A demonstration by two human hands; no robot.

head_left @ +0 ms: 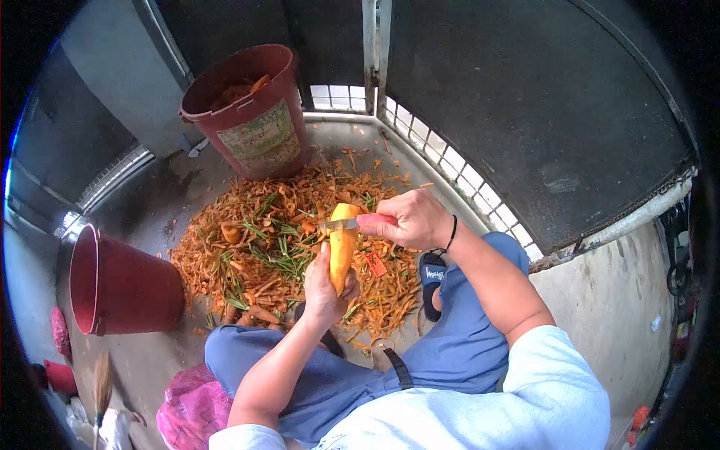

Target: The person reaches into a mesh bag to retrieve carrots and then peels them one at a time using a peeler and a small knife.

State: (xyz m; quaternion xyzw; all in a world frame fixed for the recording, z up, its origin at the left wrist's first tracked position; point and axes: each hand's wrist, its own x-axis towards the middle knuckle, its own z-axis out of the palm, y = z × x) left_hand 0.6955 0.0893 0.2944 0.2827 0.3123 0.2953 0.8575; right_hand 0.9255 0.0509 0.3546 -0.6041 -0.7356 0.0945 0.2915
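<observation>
My left hand grips the lower end of a peeled yellow-orange carrot, held upright over the floor. My right hand is closed on the red handle of a knife whose blade lies across the top of the carrot. Below both hands spreads a wide pile of orange peelings and green tops on the concrete floor. My knees in blue trousers sit on either side of the pile's near edge.
A dark red bucket holding orange pieces stands behind the pile. Another red bucket stands at the left. A pink bag lies by my left knee. A metal grate borders the right side.
</observation>
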